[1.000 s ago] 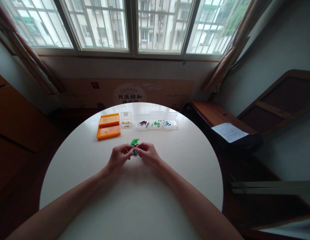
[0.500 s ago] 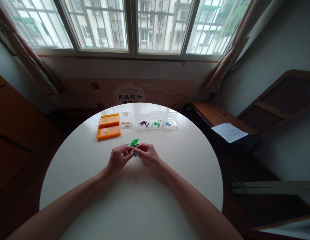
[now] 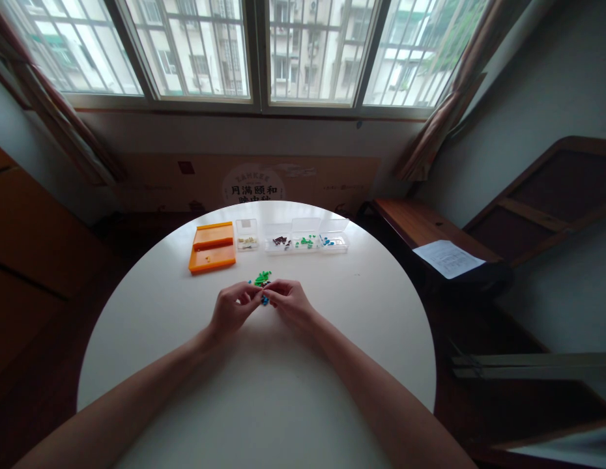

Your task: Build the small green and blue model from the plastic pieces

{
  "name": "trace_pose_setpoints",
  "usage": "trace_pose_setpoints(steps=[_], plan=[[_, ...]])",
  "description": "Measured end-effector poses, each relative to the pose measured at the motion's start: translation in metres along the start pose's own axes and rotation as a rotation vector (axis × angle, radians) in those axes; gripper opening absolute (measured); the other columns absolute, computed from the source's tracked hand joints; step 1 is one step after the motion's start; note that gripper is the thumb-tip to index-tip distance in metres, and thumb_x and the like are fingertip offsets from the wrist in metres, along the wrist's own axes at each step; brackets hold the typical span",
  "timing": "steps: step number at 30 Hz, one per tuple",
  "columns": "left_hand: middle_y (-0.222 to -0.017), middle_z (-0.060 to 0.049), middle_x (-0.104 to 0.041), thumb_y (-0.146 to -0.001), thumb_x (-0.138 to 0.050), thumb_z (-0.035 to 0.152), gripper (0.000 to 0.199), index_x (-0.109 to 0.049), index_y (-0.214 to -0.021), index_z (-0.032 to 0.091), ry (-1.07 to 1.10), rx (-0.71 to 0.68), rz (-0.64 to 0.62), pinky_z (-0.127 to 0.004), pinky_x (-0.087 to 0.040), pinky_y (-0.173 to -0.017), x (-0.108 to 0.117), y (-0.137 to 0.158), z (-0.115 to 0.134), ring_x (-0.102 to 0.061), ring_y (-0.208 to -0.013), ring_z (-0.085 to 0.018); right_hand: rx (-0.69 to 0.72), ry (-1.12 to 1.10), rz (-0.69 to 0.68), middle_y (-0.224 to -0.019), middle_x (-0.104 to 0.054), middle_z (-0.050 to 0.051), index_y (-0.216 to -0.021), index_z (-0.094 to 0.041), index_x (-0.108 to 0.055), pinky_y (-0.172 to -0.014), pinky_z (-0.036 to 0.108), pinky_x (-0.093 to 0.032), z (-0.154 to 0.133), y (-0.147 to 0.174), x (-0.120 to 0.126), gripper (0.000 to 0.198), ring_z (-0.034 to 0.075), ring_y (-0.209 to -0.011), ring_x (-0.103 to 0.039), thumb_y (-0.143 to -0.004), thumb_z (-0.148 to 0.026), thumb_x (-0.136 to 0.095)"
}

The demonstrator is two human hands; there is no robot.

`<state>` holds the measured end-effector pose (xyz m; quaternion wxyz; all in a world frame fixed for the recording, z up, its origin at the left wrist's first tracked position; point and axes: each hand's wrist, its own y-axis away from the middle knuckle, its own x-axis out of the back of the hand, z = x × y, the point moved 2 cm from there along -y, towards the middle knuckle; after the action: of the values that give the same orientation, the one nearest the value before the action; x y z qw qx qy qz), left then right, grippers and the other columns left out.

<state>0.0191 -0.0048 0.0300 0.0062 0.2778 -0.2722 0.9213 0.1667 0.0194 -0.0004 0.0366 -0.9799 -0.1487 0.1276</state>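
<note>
Over the middle of the white round table (image 3: 264,378), my left hand (image 3: 234,305) and my right hand (image 3: 290,299) meet fingertip to fingertip. Both are closed in a pinch around a small model of building bricks. Its green bricks (image 3: 262,278) show just beyond the fingers, with dark brown bits beside them. Blue bricks (image 3: 265,301) peek out below, between the two hands. The fingers cover the centre of the model, so the exact piece under the fingertips is hidden.
Behind the hands lie an open orange box (image 3: 212,259), a small clear box (image 3: 247,241) with pale pieces, and a clear divided case (image 3: 292,249) holding brown, green and blue pieces. At right, a paper sheet (image 3: 448,258) rests beside a wooden bench (image 3: 420,221).
</note>
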Motion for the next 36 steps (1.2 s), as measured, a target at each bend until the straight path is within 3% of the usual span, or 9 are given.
trace_pose_setpoints(steps=[14, 23, 36], plan=[[-0.059, -0.001, -0.062, -0.076, -0.062, 0.024, 0.013, -0.067, -0.071, 0.013, 0.041, -0.012, -0.027, -0.019, -0.042, -0.049, -0.0017, 0.0004, -0.0034, -0.051, -0.049, -0.009, -0.003, -0.034, -0.006, -0.056, -0.059, 0.000, -0.073, -0.012, -0.067, -0.046, 0.021, -0.034, -0.0015, 0.0005, -0.0006, 0.024, 0.007, -0.047, -0.046, -0.064, -0.033, -0.072], [-0.067, -0.001, -0.065, -0.077, -0.061, 0.022, 0.011, -0.067, -0.084, 0.015, 0.040, -0.005, -0.009, -0.019, -0.043, -0.046, -0.0020, -0.0003, -0.0018, -0.051, -0.047, -0.008, -0.006, -0.049, -0.005, -0.056, -0.058, -0.001, -0.072, -0.012, -0.066, -0.046, 0.021, -0.035, -0.0017, 0.0000, -0.0008, 0.025, 0.007, -0.047, -0.047, -0.063, -0.034, -0.073], [-0.067, -0.002, -0.064, -0.080, -0.059, 0.026, 0.014, -0.067, -0.083, 0.016, 0.066, -0.050, -0.012, -0.017, -0.045, -0.043, -0.0022, -0.0003, -0.0032, -0.055, -0.047, -0.008, -0.017, -0.056, 0.004, -0.056, -0.057, -0.001, -0.071, -0.012, -0.064, -0.047, 0.021, -0.035, -0.0064, 0.0014, -0.0007, 0.026, 0.007, -0.048, -0.047, -0.063, -0.035, -0.073]])
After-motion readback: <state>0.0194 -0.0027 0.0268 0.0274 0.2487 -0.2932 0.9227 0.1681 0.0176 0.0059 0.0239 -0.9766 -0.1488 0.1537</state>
